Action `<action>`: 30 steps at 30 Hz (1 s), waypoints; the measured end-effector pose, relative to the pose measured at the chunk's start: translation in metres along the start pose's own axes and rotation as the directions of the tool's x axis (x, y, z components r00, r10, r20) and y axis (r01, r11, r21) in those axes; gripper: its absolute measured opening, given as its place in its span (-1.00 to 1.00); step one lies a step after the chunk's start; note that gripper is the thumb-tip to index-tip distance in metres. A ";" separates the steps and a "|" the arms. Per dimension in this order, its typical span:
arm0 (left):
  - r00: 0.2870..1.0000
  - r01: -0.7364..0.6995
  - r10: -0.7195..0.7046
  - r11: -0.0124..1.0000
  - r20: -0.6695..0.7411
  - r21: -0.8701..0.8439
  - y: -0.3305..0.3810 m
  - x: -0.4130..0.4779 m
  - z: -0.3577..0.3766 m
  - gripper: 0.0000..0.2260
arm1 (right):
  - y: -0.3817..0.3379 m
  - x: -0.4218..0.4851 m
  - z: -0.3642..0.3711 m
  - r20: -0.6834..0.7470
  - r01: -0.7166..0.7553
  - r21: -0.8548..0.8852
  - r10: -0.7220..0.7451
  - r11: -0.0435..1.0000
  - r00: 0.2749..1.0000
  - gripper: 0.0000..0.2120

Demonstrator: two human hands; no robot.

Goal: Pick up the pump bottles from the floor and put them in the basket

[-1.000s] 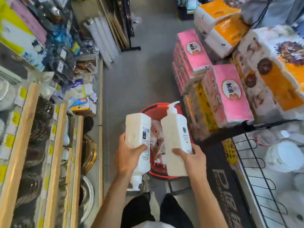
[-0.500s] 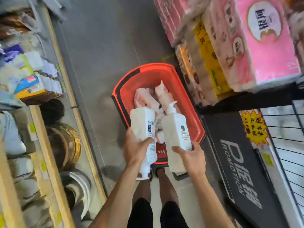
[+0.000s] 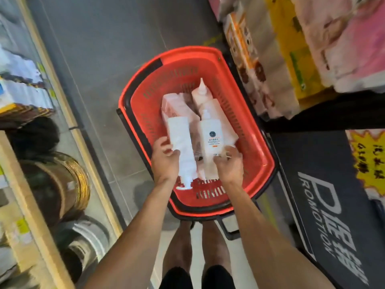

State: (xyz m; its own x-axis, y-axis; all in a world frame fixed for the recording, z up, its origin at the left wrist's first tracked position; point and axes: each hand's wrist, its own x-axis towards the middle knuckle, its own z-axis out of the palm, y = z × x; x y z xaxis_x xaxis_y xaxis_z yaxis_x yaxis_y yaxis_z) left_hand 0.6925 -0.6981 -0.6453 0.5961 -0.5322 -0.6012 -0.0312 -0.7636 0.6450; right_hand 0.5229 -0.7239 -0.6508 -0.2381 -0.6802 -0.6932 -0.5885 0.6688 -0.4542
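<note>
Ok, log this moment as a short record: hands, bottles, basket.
left hand: grips white pump bottle, pump toward the person
right hand: grips labelled pump bottle, pump pointing away
basket: red, on the floor, under both bottles
already inside: pinkish bottles
released: not yet, as far as visible

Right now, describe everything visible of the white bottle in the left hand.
The white pump bottle looks like smooth opaque plastic, tall and flat-sided, too blurred for any label to read. Its pump head points back toward the person, base away. The left hand grips its middle, over the red basket, beside the labelled bottle.
</note>
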 end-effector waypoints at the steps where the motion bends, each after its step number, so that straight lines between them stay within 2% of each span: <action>1: 1.000 -0.019 0.019 1.000 0.013 0.006 0.006 0.004 -0.001 -0.57 | -0.004 0.002 -0.002 -0.021 0.032 0.007 -0.032 0.999 0.999 -0.61; 8: 0.980 -0.068 0.048 0.993 0.193 0.095 0.055 0.000 -0.006 -0.63 | -0.042 0.005 -0.023 0.039 0.196 -0.057 -0.194 0.979 0.980 -0.65; 12: 0.944 -0.215 0.133 0.943 0.302 0.255 0.085 -0.018 -0.014 -0.60 | -0.064 -0.005 -0.043 0.090 0.242 -0.150 -0.231 0.958 0.969 -0.62; 17: 0.871 -0.466 0.285 0.737 0.401 0.489 0.145 -0.055 -0.044 -0.52 | -0.096 -0.038 -0.082 0.155 0.326 -0.310 -0.291 0.893 0.944 -0.56; 20: 0.838 -0.538 0.369 0.687 0.402 0.488 0.185 -0.077 -0.067 -0.53 | -0.119 -0.064 -0.112 0.191 0.374 -0.338 -0.326 0.864 0.926 -0.56; 24: 0.771 -0.637 0.474 0.587 0.426 0.500 0.235 -0.100 -0.092 -0.54 | -0.150 -0.101 -0.156 0.148 0.394 -0.345 -0.365 0.852 0.919 -0.54; 27: 0.711 -0.703 0.470 0.436 0.523 0.562 0.264 -0.123 -0.106 -0.58 | -0.164 -0.140 -0.190 0.123 0.391 -0.362 -0.372 0.846 0.920 -0.51; 30: 0.639 -0.769 0.347 0.278 0.686 0.576 0.283 -0.145 -0.113 -0.57 | -0.164 -0.180 -0.230 0.054 0.361 -0.298 -0.362 0.884 0.931 -0.53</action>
State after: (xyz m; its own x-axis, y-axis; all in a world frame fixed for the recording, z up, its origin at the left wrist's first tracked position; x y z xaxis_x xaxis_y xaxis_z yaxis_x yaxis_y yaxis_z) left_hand 0.6883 -0.7960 -0.3220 -0.1806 -0.8560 -0.4844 -0.9290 -0.0133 0.3698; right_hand 0.4848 -0.7801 -0.3225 0.0331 -0.8591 -0.5107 -0.8364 0.2558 -0.4847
